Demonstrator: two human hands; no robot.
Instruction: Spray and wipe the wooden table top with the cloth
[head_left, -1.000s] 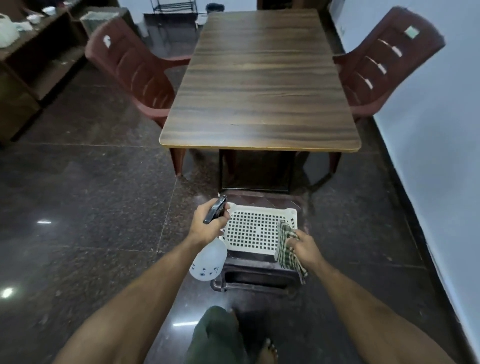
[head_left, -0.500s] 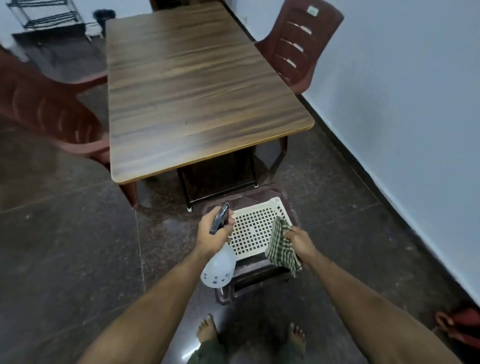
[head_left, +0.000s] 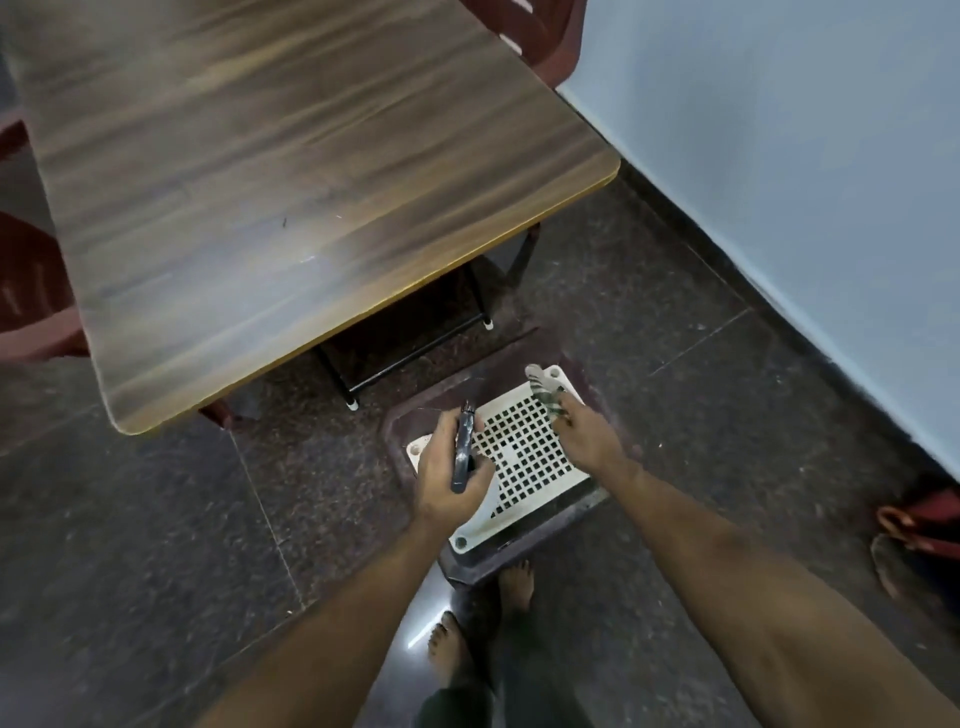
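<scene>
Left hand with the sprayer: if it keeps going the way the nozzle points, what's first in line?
Likely the wooden table top, near its front edge. The left hand aims the spray bottle up-frame toward it; whether it clears the edge height is unclear.

Dark speckled floor (head_left: 130, 545), pale blue wall (head_left: 779, 130).

bare forearms (head_left: 727, 587), 2 bare feet (head_left: 447, 649), dark green trousers (head_left: 457, 706)
</scene>
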